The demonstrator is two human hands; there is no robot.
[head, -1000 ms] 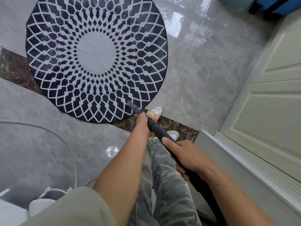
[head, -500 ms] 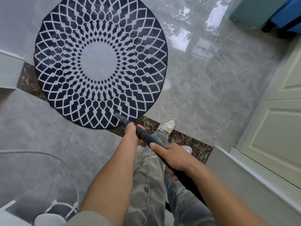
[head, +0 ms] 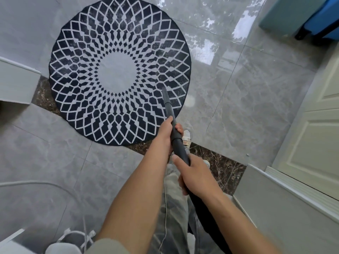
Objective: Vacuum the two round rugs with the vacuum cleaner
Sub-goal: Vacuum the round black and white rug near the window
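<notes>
A round rug (head: 91, 57) with a black-and-white diamond pattern and a plain grey centre lies on the grey tiled floor. A dark vacuum wand (head: 169, 110) slants up from the lower right, and its narrow tip sits over the rug's right side. My left hand (head: 167, 131) grips the wand further up, near the rug's lower right edge. My right hand (head: 192, 176) grips the wand lower down, thumb laid along it. Only one rug is in view. The vacuum's body is out of sight.
A white panelled door (head: 315, 136) and a grey wall base (head: 278, 200) stand at the right. A blue case (head: 322, 17) is at the top right. A grey wall corner (head: 16, 81) juts in at the left. A white cord (head: 45, 186) curves across the floor at lower left.
The wand's tip has swung from the rug's lower edge to its right side, further onto the rug. Both hands kept their grip and moved right with it.
</notes>
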